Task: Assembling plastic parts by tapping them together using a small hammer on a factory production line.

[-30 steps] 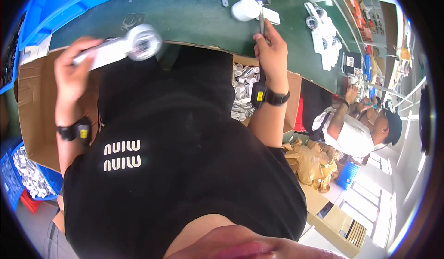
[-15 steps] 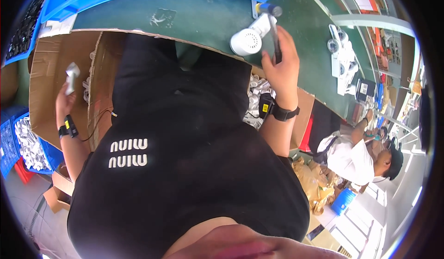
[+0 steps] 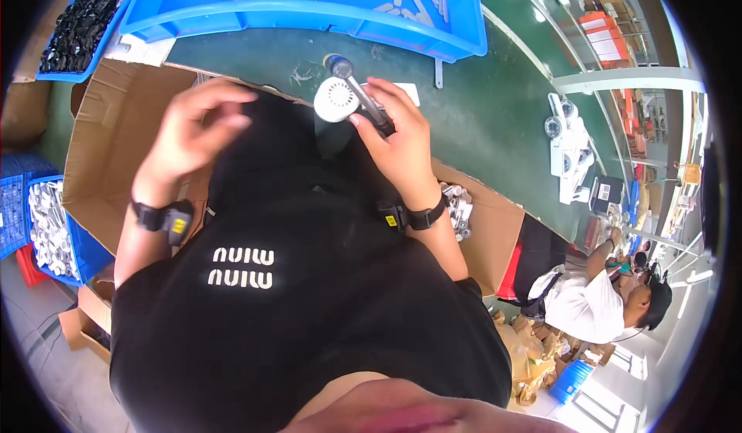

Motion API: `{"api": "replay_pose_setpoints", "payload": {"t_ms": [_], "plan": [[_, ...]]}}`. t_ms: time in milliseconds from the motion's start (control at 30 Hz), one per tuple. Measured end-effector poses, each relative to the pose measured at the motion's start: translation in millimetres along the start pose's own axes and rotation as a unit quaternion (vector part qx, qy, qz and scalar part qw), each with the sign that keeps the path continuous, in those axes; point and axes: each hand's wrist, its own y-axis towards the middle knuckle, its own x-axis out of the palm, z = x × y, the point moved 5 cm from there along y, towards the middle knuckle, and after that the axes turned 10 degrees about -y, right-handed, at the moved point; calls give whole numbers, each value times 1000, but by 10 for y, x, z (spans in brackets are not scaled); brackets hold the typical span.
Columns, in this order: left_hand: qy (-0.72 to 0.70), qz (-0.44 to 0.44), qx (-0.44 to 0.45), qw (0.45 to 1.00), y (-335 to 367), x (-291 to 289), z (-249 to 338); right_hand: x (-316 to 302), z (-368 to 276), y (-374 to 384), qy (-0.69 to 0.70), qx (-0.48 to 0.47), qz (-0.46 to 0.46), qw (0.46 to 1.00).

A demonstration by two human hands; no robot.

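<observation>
My right hand (image 3: 398,143) is closed round the dark grip of a small hammer (image 3: 359,91), whose head has a blue cap and a yellow band. Its thumb and fingers also hold a white part with a round, slotted cap (image 3: 335,98), partly behind the hammer, at the table's near edge. A flat white piece of that part shows past my fingers. My left hand (image 3: 193,128) holds nothing, with thumb and fingers apart, over the cardboard box to the left of my lap.
A blue tray (image 3: 309,22) of grey flat pieces lies across the green table (image 3: 487,132). Beside it stands a blue bin of black parts (image 3: 81,35). White parts (image 3: 570,151) lie on the right. A cardboard box (image 3: 108,139) flanks me, and a person (image 3: 587,305) works at right.
My left hand let go of the white part it held over the left box and came up toward the middle. My right hand moved left with the hammer and round-capped part.
</observation>
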Motion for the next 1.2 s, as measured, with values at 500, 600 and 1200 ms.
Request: {"api": "replay_pose_setpoints", "payload": {"t_ms": [500,600,1200], "plan": [[243,-41,262,933,1009,1190,207,-327,886,-358,285,290,117,906],[222,-77,270,934,1017,1171,299,-328,891,-341,298,297,83,903],[468,-170,223,838,3730,1073,-149,-347,1000,-439,420,268,137,856]]}}
